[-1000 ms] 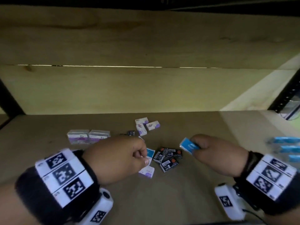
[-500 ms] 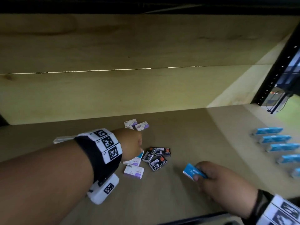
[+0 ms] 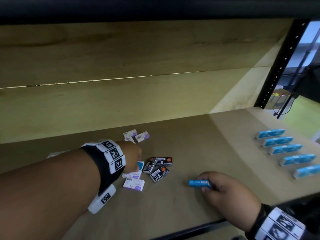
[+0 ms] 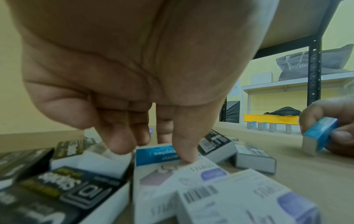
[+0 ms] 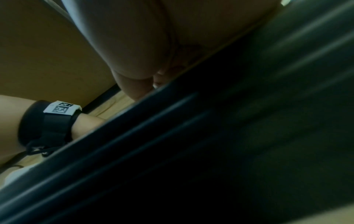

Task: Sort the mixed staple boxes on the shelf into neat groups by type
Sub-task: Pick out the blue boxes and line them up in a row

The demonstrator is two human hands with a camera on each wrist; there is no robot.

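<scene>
A mixed pile lies mid-shelf: black staple boxes (image 3: pixel 161 164), white-and-purple boxes (image 3: pixel 133 184) and one blue box (image 3: pixel 141 165). My left hand (image 3: pixel 138 158) reaches down over this pile. In the left wrist view its fingertips (image 4: pixel 184 157) point down and touch the blue box (image 4: pixel 155 153), without closing on it. My right hand (image 3: pixel 206 185) pinches another blue staple box (image 3: pixel 198 183) low over the shelf, to the right of the pile; the same held box (image 4: pixel 320 134) shows at the right of the left wrist view. The right wrist view is dark and blocked.
Several blue boxes (image 3: pixel 284 148) stand in a neat row at the shelf's right side. More white-and-purple boxes (image 3: pixel 136 135) lie behind the pile near the back wall. A black shelf post (image 3: pixel 277 66) rises at the right. The front edge rail (image 3: pixel 190 229) runs below my right hand.
My left hand has reached forward and down onto the pile, now touching the blue box. My right hand has carried its blue box toward the front right and lowered it.
</scene>
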